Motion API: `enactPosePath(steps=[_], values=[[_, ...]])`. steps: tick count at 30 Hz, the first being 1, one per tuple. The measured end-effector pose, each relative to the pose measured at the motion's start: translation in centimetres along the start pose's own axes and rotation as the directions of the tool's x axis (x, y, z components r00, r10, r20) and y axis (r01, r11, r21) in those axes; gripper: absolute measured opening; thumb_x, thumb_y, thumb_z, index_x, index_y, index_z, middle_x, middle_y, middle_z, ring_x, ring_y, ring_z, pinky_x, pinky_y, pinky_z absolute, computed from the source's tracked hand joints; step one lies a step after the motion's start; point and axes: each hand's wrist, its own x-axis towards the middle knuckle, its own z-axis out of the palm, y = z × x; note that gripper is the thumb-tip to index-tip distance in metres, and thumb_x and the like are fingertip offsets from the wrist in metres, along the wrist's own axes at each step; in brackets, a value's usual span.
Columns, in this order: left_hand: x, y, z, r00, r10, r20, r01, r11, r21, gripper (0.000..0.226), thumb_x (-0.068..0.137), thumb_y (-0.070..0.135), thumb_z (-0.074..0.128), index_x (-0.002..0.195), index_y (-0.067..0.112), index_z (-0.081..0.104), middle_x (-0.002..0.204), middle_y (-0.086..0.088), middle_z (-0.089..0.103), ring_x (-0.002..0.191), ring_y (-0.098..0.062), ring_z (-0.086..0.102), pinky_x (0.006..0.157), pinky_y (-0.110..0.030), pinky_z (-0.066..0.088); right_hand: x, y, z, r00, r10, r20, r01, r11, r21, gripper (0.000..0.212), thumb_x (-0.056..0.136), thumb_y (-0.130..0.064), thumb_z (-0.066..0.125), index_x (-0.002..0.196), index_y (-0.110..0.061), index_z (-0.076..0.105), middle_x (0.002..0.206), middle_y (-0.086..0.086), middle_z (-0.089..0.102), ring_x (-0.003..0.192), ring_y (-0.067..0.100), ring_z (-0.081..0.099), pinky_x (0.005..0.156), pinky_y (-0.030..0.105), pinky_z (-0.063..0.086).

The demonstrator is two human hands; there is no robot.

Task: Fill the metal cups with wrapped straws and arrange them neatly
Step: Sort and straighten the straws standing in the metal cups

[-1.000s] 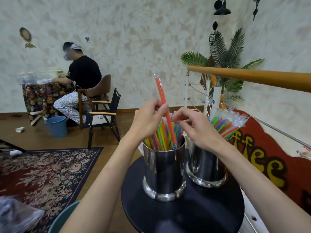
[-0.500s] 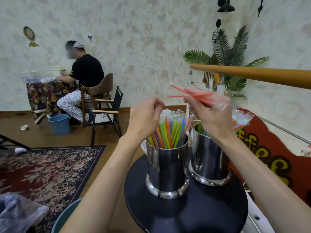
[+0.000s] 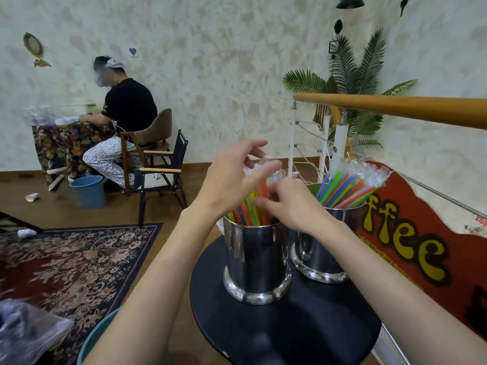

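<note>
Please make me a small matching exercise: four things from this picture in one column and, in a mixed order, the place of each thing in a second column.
1. bucket
2. rug
3. cups
4. plant

a. on the round black table
b. behind the wooden handrail
c. on the floor beside the chairs
d. flat on the floor at left

Pairs: 1-c, 2-d, 3-a, 4-b
</note>
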Motion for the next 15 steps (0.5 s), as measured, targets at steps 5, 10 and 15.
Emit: enactPosePath(steps=[5,10,15], values=[[0.2,-0.8,0.3,0.995,0.064,0.078,-0.086,0.944,0.318,0.015,0.093,0.023,0.069,0.107,0.02,0.074,0.094,0.012,0.069,0.083,-0.011,0.065,0.086,-0.04,0.051,-0.2,0.5,-0.8,0.999,-0.03,0.021,0.028,0.997,0.072,0.03,0.085,-0.043,0.077,0.066,-0.023,0.067,0.048,-0.011,0.058,0.052,0.002,0.054,0.053,0.017,0.039],[-0.2,-2.0,0.4,0.993,0.069,0.094,-0.11,0.816,0.567,0.027,0.09,0.02,0.072,0.117,0.026,0.07,0.116,0.002,0.059,0.11,-0.022,0.052,0.088,-0.03,0.029,-0.5,2.0,-2.5,0.976,0.094,-0.194,-0.088,0.995,0.038,0.026,0.085,-0.033,0.077,0.068,-0.016,0.07,0.064,-0.003,0.069,0.071,0.014,0.066,0.067,0.031,0.052],[-0.3,-1.3,2.1,0.991,0.075,0.115,-0.125,0.846,0.518,0.025,0.095,0.033,0.063,0.118,0.028,0.069,0.108,0.004,0.058,0.108,-0.021,0.054,0.084,-0.033,0.03,-0.6,2.4,-2.2,0.979,0.195,-0.056,-0.198,0.98,-0.037,0.035,0.089,-0.042,0.073,0.075,-0.01,0.072,0.05,0.002,0.067,0.047,-0.002,0.058,0.053,0.022,0.041]])
